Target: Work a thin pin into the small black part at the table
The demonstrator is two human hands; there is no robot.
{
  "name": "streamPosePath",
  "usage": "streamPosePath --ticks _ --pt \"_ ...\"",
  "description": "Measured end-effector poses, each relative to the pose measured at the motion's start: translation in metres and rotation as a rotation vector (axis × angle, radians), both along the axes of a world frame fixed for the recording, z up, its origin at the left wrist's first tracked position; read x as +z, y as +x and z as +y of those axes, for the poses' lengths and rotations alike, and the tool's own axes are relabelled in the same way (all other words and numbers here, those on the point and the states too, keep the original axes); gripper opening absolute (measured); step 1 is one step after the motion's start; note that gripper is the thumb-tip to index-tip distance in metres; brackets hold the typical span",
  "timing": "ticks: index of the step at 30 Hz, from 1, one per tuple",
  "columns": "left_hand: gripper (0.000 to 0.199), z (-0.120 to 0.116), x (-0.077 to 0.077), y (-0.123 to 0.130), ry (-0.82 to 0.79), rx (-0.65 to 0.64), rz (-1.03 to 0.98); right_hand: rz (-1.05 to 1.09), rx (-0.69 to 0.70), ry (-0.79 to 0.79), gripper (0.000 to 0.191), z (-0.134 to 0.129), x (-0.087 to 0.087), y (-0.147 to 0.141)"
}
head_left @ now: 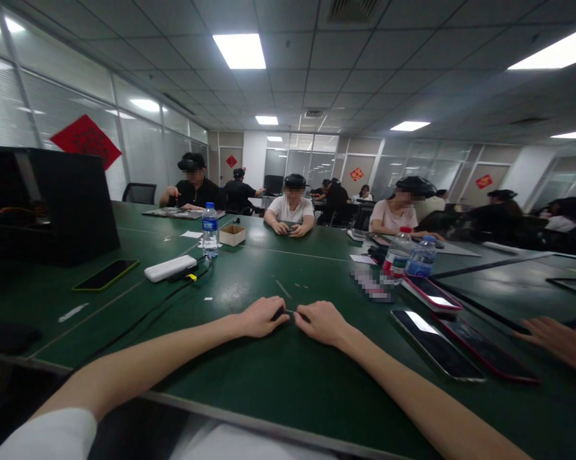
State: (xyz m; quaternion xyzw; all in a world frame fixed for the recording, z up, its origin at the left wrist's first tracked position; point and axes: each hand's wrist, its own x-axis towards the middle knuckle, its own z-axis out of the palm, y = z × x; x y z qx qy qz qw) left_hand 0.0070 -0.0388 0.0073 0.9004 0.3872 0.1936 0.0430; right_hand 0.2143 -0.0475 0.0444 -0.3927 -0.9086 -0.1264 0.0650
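Observation:
Both forearms rest across the green table point(249, 377), and my hands nearly meet at its middle. My left hand point(263, 318) is closed, its fingers pinching a small dark object point(279, 314) whose kind I cannot make out. A thin, pale sliver point(290, 312) spans the narrow gap to my right hand point(322, 322). The fingers of that hand are curled in a pinch at the sliver's other end, and the fingertips are mostly hidden.
To the left lie a white power bank point(170, 269), a green-edged phone point(106, 275) and a water bottle point(210, 231) near a small box point(233, 234). Phones point(436, 345) and two bottles point(397, 255) stand right. Another person's hand point(559, 342) reaches in there; co-workers sit opposite.

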Motion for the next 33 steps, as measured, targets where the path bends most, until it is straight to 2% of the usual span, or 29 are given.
streamPosePath --ticks 8,19,27,33 --pt "0.024 -0.0015 0.0013 -0.0006 -0.040 -0.004 -0.073 0.012 -0.004 -0.012 0.042 0.0000 -0.0007 -0.0007" --pt "0.022 0.0005 -0.0012 -0.0015 -0.016 -0.058 -0.121 0.019 -0.029 0.036 0.042 -0.0015 -0.0035 -0.0023" --pt "0.032 -0.0032 0.0017 0.0022 0.047 0.029 0.011 0.016 -0.031 0.025 0.043 -0.0025 -0.0033 -0.0028" --pt "0.032 -0.0065 0.0039 0.0038 0.035 0.073 0.098 0.025 -0.023 0.057 0.042 -0.0021 -0.0057 -0.0030"
